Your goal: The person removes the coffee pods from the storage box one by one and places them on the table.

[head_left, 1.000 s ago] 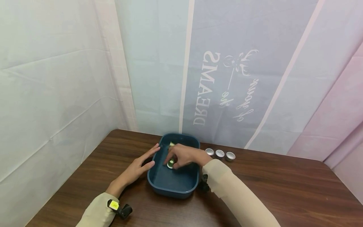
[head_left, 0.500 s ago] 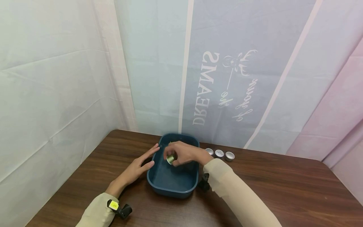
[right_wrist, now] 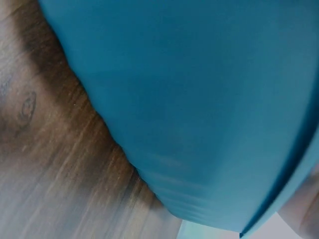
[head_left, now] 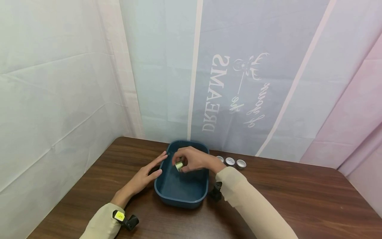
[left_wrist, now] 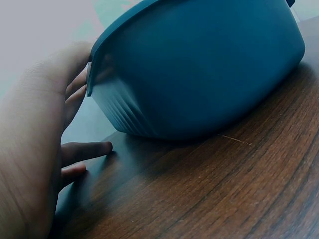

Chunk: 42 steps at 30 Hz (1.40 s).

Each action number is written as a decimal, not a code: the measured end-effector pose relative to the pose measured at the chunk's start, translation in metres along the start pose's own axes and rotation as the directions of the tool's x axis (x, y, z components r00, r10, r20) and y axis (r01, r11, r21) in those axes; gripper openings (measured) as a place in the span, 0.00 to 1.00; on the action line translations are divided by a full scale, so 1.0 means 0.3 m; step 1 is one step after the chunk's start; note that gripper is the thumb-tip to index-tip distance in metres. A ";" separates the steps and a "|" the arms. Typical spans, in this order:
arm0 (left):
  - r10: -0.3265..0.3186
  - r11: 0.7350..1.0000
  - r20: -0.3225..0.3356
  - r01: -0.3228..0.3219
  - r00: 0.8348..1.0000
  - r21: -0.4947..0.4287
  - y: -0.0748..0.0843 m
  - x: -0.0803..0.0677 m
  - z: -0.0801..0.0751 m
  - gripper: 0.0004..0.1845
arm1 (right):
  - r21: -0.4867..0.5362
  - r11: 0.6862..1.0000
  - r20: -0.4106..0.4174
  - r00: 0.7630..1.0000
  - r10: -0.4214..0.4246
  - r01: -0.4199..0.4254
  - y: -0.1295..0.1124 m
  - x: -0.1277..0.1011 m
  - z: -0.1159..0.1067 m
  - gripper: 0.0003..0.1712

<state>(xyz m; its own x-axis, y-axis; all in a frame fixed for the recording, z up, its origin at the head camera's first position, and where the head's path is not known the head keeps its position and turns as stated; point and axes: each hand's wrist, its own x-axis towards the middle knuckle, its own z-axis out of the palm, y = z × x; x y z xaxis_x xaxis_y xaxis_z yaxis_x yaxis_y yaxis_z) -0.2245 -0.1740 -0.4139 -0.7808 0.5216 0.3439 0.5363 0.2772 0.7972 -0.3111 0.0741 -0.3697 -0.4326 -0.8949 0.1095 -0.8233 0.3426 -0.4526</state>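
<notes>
A dark blue plastic tub (head_left: pixel 182 201) stands on the wooden table. Inside it, my right hand (head_left: pixel 193 160) pinches a small green coffee capsule (head_left: pixel 178 165) between thumb and fingers, and its pale rim tilts to the left. My left hand (head_left: pixel 145 176) lies along the tub's left side, its thumb and fingertips at the rim with the fingers fairly straight. In the left wrist view, the lower fingers stay near the table beside the tub's ribbed end. The right wrist view mostly shows the tub's outer wall (right_wrist: pixel 189 109), so the capsule is hidden there.
Three silver-lidded capsules (head_left: pixel 230 161) stand in a row right of the tub, the nearest partly hidden by my right wrist. The brown table (head_left: pixel 286 189) stretches to the right. Printed fabric (head_left: pixel 167 83) hangs behind it.
The green capsule, upright on the tub's floor a second ago, is now lifted and tilted in my right hand. That hand rose slightly. My left hand has stayed put.
</notes>
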 end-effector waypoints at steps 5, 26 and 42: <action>-0.001 1.000 -0.002 0.001 1.000 0.004 0.002 0.000 0.001 0.28 | 0.019 1.000 -0.023 1.000 0.010 -0.010 -0.010 -0.008 -0.014 0.16; 0.002 1.000 -0.013 -0.002 1.000 0.016 0.010 0.001 0.000 0.28 | 0.031 0.998 -0.224 0.973 -0.054 0.062 0.002 -0.121 -0.125 0.17; 0.001 1.000 -0.020 -0.001 1.000 0.022 0.010 0.002 0.004 0.28 | 0.125 0.992 -0.472 0.881 0.042 0.019 -0.075 -0.302 -0.200 0.16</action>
<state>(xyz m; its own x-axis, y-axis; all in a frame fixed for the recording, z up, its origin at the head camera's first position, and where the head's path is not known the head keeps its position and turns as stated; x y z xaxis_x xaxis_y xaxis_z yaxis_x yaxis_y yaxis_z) -0.2229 -0.1719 -0.4118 -0.7863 0.5059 0.3546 0.5439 0.2945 0.7857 -0.2754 0.1645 -0.3163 -0.5893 -0.6386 0.4949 -0.7792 0.2872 -0.5572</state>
